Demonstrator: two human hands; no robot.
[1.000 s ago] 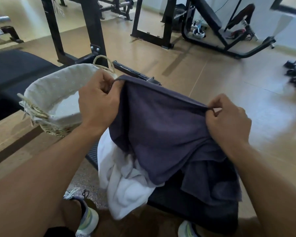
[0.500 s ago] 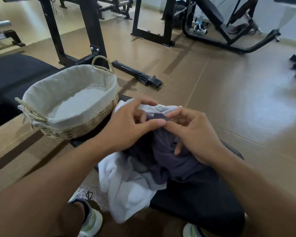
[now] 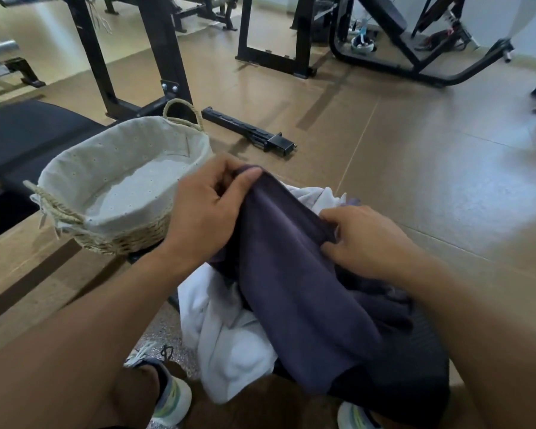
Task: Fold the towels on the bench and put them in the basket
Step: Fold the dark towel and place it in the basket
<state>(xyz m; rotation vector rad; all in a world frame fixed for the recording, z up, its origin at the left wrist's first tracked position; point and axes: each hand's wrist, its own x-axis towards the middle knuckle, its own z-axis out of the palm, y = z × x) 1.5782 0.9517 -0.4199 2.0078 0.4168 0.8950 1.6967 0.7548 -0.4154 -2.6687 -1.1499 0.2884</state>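
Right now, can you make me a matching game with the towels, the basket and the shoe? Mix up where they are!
Things:
1. purple towel
2. white towel
3. basket
4. shoe

Places or states:
A. on the floor, beside the bench
B. pinched by both the left hand and the right hand
C. nothing in it but its lining
D. crumpled under the dark one

Pairs: 1-B, 2-D, 3-C, 4-A

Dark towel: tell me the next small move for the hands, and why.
Probably draw the hands apart to stretch the top edge flat. The left hand pinches one corner of the dark towel, the right hand grips its edge close by, and the cloth hangs bunched over the white towel. The basket holds nothing.
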